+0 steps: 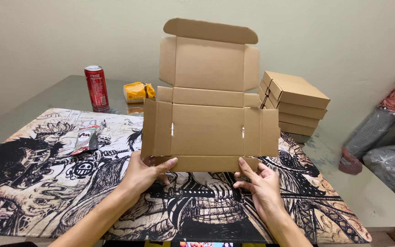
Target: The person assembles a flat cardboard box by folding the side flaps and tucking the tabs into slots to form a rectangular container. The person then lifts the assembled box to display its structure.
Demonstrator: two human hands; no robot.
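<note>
Unfolded brown cardboard box blank (pixel 209 123) (flaps spread, lid up), upright over the patterned mat

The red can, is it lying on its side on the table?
No, the red can stands upright on the table, beyond the printed mat, left of the flat cardboard box.
</note>
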